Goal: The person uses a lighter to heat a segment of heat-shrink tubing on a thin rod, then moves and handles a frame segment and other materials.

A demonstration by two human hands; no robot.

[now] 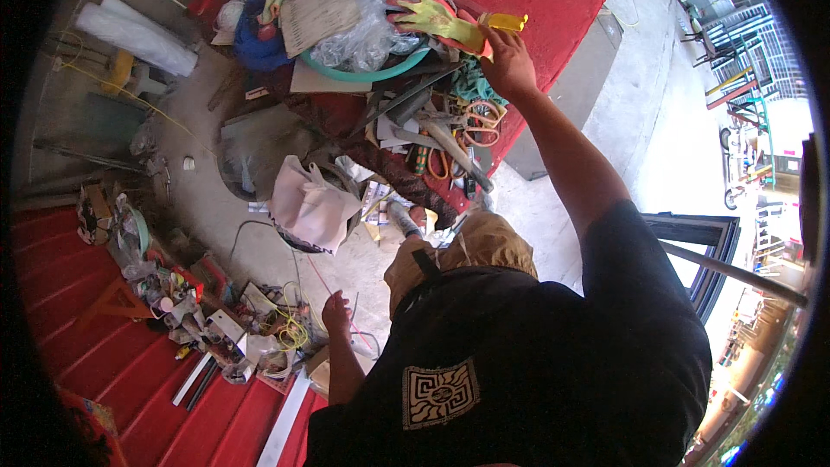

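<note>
My right hand (510, 65) reaches over the red-covered table, its fingers closed at the cuff end of a yellow-green work glove (437, 19) with reddish fingertips. A see-through yellow piece (506, 22) sticks out just beyond my fingers; its kind is unclear. The glove lies across a turquoise basin (372, 75) that holds crumpled clear plastic (363, 35) and a flat piece of cardboard (320, 13). Low at my side hangs my left hand (335, 316), fingers loosely bent and apart, with nothing visible in it.
Orange-handled scissors (482, 124) and a hammer-like tool (454, 151) crowd the table's near corner. Below stands a bin with a pale bag (311, 207). Cords, boxes and a coiled yellow cable (292, 329) clutter the left side. A dark frame (709, 251) stands at right.
</note>
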